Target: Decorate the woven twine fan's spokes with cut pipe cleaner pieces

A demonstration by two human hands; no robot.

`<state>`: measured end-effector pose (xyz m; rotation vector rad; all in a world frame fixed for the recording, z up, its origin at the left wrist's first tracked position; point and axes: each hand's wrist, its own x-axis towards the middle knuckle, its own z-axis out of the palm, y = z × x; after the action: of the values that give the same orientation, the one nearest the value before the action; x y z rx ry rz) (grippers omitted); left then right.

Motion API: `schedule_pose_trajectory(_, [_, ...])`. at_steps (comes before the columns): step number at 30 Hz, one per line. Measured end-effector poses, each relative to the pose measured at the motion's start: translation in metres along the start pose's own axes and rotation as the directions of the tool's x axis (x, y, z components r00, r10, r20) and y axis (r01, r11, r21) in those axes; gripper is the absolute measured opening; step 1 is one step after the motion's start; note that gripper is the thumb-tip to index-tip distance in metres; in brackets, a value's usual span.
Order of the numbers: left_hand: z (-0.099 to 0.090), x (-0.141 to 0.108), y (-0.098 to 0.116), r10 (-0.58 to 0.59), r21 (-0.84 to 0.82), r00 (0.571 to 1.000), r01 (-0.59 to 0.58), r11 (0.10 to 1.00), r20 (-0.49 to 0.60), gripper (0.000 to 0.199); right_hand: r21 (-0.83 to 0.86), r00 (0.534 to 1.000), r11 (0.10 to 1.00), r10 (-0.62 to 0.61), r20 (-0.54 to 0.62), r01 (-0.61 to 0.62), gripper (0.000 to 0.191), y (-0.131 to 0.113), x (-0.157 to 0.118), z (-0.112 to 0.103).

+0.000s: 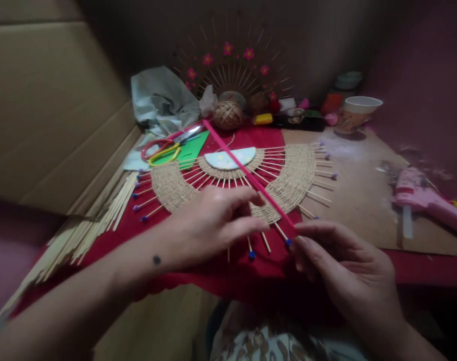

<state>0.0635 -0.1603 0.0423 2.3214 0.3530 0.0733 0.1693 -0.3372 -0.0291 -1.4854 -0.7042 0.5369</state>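
A half-round fan (298, 175) of woven twine on thin sticks lies on red cloth, with blue and purple beads on several stick ends. A pale patterned half disc (230, 158) covers its centre. My right hand (345, 271) pinches the near end of a pink strip (247, 173), which runs up and left across the fan. Above the fan's lower middle is my left hand (228, 220), its thumb and forefinger apart and pointing right, with nothing visible between them.
Scissors (170, 149) lie on green paper at the left, above a bundle of sticks (96, 220). Behind are a twine ball (227, 115), crumpled cloth (163, 100) and a flowered fan (228, 50). A cup (354, 115) and pink glue gun (420, 195) stand right.
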Motion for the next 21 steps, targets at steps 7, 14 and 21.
schedule_pose_trajectory(7, [0.044, -0.009, 0.008, -0.085, -0.489, 0.994, 0.042, 0.871, -0.065, 0.013, 0.050, 0.990, 0.999, 0.000, 0.138, -0.007, 0.007, 0.001, -0.006, 0.010])
schedule_pose_trajectory(14, [0.045, -0.018, -0.004, -0.236, -0.473, 0.949, 0.113, 0.874, -0.210, 0.004, -0.041, 0.942, 0.964, 0.267, 0.202, -0.264, 0.023, 0.000, -0.011, 0.004])
schedule_pose_trajectory(21, [0.054, -0.027, -0.010, -0.222, -0.415, 0.929, 0.085, 0.906, -0.295, 0.007, 0.230, 0.689, 0.672, 0.569, 0.449, -0.704, 0.049, -0.008, -0.013, 0.007])
